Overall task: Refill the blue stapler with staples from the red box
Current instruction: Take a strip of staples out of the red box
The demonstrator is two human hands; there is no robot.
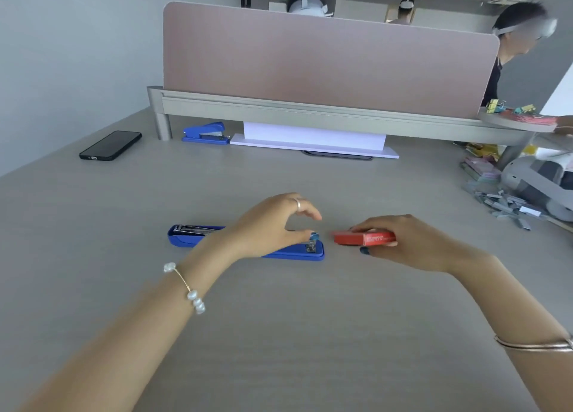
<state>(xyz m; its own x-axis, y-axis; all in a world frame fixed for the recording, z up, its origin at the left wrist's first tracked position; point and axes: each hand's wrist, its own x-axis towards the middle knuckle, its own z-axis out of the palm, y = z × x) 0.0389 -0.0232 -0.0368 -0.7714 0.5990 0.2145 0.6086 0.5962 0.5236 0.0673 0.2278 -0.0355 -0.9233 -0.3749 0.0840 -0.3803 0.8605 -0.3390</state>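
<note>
A blue stapler lies opened flat in the middle of the grey desk, its metal staple channel showing at the left end. My left hand hovers over the stapler's right half, thumb tip at its right end, fingers curled and apart with nothing in them. Just to the right, my right hand grips the small red box of staples, holding it low over the desk beside the stapler's right end.
A second blue stapler and white paper sheets lie under the pink divider. A black phone rests at the far left. Loose staple strips and a grey device are at the right. Another person sits behind the divider.
</note>
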